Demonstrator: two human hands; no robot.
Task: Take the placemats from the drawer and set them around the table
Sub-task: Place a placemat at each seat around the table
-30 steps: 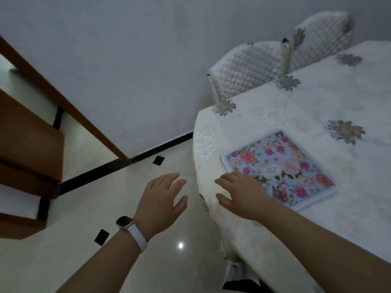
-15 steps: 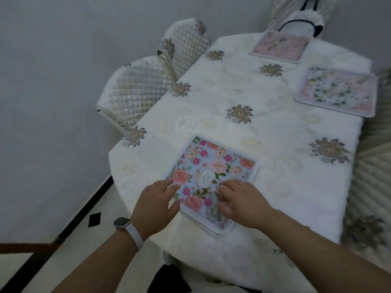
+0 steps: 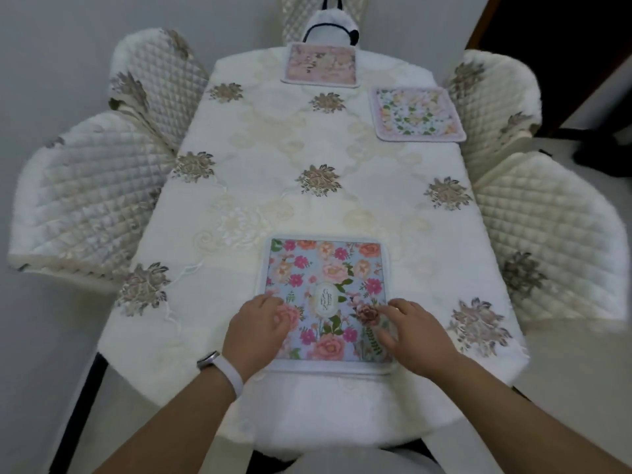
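A blue floral placemat [image 3: 328, 268] lies square at the near end of the white-clothed table [image 3: 273, 186]. My left hand [image 3: 254, 331] rests on its left near part, fingers curled down onto the mat. My right hand [image 3: 415, 333] presses on its right near part with fingers spread. A pink placemat [image 3: 321, 65] lies at the far end. A white-and-green floral placemat [image 3: 417, 112] lies at the far right side.
Quilted white chairs surround the table: two on the left [image 3: 92, 196] [image 3: 154, 83], two on the right [image 3: 547, 241] [image 3: 496, 107], one at the far end [image 3: 328, 15]. A dark doorway [image 3: 564, 46] is at the back right. Grey wall runs along the left.
The view swung from the table's corner to face the table's length. Both hands came onto the blue placemat, which now lies straight at the near end.
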